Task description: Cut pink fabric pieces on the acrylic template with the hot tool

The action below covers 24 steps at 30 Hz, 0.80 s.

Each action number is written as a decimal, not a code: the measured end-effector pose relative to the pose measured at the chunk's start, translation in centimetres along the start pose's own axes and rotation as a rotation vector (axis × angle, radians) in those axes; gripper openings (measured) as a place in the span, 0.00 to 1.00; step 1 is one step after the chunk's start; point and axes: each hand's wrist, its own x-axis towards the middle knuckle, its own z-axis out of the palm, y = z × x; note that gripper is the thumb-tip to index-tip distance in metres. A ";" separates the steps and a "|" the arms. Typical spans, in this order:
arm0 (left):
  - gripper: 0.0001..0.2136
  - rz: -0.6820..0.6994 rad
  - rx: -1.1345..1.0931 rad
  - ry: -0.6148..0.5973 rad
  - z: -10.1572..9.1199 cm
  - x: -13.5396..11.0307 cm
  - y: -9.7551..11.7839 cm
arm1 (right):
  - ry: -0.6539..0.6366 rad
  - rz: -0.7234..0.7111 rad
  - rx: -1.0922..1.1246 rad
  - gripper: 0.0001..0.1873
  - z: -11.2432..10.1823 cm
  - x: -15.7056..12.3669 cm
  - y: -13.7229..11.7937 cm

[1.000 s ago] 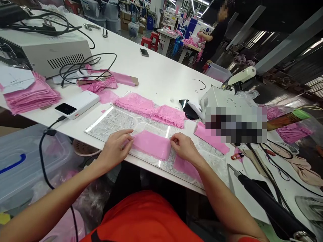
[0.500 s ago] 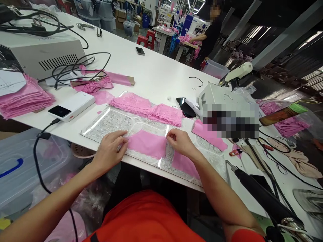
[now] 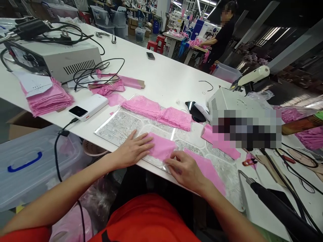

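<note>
A pink lace piece lies on a glossy patterned mat at the near table edge. My left hand rests flat on the mat, fingers stretched out, fingertips on the piece's left end. My right hand lies palm down at the piece's lower right corner, fingers slightly bent, partly over a second pink piece. More pink lace is lined up along the mat's far edge.
A white power bank with a cable, a stack of pink pieces, a grey control box and tangled cables sit at left. A white machine, phone and a black-handled tool are at right. Another person stands far back.
Both hands let go of the piece's ends and now lie flat on it. My right hand moved down toward the near edge. The camera view shifted slightly.
</note>
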 end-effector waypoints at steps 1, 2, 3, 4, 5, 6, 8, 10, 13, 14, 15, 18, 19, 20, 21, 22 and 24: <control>0.18 -0.007 0.005 -0.008 0.1 0.0 -0.1 | 0.004 -0.017 -0.036 0.08 0.1 -0.1 -0.1; 0.18 -0.014 0.012 -0.008 0.3 -0.1 -0.2 | 0.011 -0.024 -0.062 0.08 0.2 -0.1 -0.2; 0.19 -0.020 0.022 -0.005 0.3 -0.2 -0.3 | 0.020 -0.021 -0.077 0.08 0.2 -0.2 -0.2; 0.19 -0.023 0.030 0.001 0.4 -0.3 -0.4 | 0.029 -0.014 -0.079 0.07 0.2 -0.3 -0.3; 0.19 -0.026 0.036 0.006 0.5 -0.5 -0.4 | 0.035 -0.003 -0.071 0.07 0.2 -0.4 -0.4; 0.19 -0.027 0.042 0.011 0.5 -0.6 -0.4 | 0.036 0.014 -0.059 0.07 0.2 -0.5 -0.5; 0.19 -0.027 0.054 0.023 0.6 -0.8 -0.5 | 0.026 0.051 -0.037 0.08 0.1 -0.9 -0.6; 0.18 -0.031 0.067 0.031 0.7 -0.8 -0.5 | 0.016 0.083 -0.018 0.08 0.2 -1.2 -0.7; 0.18 -0.044 0.079 0.031 0.8 -0.9 -0.6 | 0.023 0.104 -0.001 0.09 0.3 -1.6 -0.7; 0.18 -0.045 0.078 0.029 0.7 -0.9 -0.7 | 0.025 0.108 0.003 0.10 0.3 -1.6 -0.7; 0.18 -0.041 0.075 0.027 0.7 -0.8 -0.7 | 0.026 0.110 0.006 0.10 0.3 -1.7 -0.7; 0.18 -0.017 0.058 0.018 0.4 -0.8 -0.9 | 0.035 0.115 0.015 0.10 0.2 -1.7 -0.7; 0.18 -0.010 0.053 0.014 0.3 -0.8 -1.0 | 0.042 0.118 0.018 0.10 0.2 -1.7 -0.8; 0.18 -0.005 0.051 0.012 0.2 -0.8 -1.0 | 0.048 0.124 0.020 0.10 0.1 -1.6 -0.8; 0.18 -0.001 0.049 0.010 0.1 -0.7 -1.0 | 0.054 0.129 0.020 0.10 0.1 -1.6 -0.8; 0.19 0.004 0.048 0.007 0.0 -0.7 -1.0 | 0.058 0.133 0.017 0.10 0.1 -1.6 -0.8; 0.19 0.018 0.045 -0.004 -0.2 -0.7 -1.1 | 0.056 0.137 0.005 0.10 0.1 -1.7 -0.8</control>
